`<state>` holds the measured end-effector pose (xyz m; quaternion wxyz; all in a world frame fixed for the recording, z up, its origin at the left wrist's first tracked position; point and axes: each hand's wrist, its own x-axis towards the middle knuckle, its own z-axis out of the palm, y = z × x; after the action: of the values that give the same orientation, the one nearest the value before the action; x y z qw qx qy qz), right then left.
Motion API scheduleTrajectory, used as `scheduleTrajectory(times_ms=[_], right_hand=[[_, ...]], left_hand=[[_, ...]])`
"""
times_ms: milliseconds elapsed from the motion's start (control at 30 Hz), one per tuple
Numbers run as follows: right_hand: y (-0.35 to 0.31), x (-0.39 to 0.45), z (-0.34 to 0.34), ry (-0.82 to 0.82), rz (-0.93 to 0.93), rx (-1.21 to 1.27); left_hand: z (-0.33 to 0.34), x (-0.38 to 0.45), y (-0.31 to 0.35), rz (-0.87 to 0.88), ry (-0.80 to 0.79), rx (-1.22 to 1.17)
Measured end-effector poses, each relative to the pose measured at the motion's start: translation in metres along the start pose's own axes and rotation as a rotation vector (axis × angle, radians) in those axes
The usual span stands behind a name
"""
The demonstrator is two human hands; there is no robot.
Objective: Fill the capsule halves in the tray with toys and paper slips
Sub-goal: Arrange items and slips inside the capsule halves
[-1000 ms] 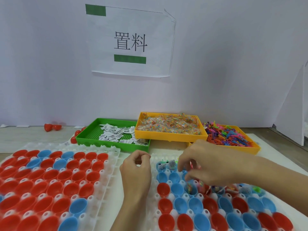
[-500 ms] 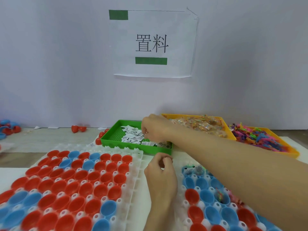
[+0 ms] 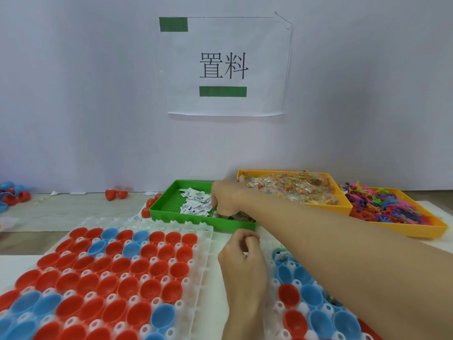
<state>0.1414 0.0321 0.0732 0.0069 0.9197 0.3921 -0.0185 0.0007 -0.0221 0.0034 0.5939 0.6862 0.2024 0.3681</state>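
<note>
The right hand (image 3: 226, 201) curls into white paper slips (image 3: 196, 204) in the green plastic tray (image 3: 171, 214) at frame centre, its grasp hidden; best pinch one slip only; the left hand (image 3: 241, 263) waits loosely curled.

Both forearms are bare to the frame's edge, and the left hand (image 3: 241, 263) and right hand (image 3: 226, 198) wear no gloves, rings or watch.

Paper slips (image 3: 196, 204) lie in the left bin (image 3: 169, 212), behind the capsule tray (image 3: 203, 261).
</note>
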Motion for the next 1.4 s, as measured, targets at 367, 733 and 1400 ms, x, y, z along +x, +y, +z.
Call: scheduleTrajectory(times_ms=[367,733,1400], right_hand=[[0.003,0.002,0.011,0.111,-0.004,0.024],[0.014,-0.042,-0.004,0.347,-0.115,0.392],[0.108,-0.265,-0.020,0.118,0.082,0.601]], left_hand=[[0.000,0.001,-0.001,0.006,0.000,0.024],[-0.001,0.001,0.001,0.003,-0.009,0.032],[0.002,-0.003,0.003,0.018,-0.009,0.089]])
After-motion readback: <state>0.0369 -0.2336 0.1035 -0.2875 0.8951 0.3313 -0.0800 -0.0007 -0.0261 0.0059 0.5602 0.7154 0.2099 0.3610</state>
